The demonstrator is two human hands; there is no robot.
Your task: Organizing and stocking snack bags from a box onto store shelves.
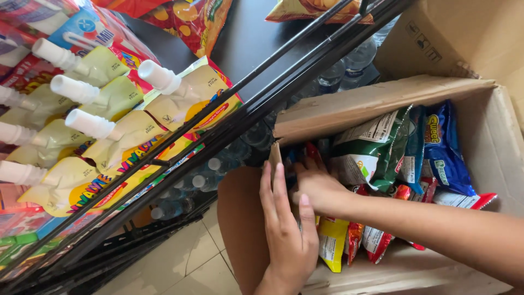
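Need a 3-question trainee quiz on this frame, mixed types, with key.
1. True or false: the left hand rests on the flap of the cardboard box.
2. Where does the right hand reach? A) into the snack bags B) onto the black wire rack C) to the water bottles
3. Fill in: the spouted pouches have ___ caps.

Key: 1 true; 2 A; 3 white.

The right hand (319,188) is reaching into the cardboard box (382,98), its fingertips hiding among the snack bags (376,153). The left hand (286,229) is running off the lower edge. Water bottles (207,177) are showing only partly behind the black wire rack (245,112).
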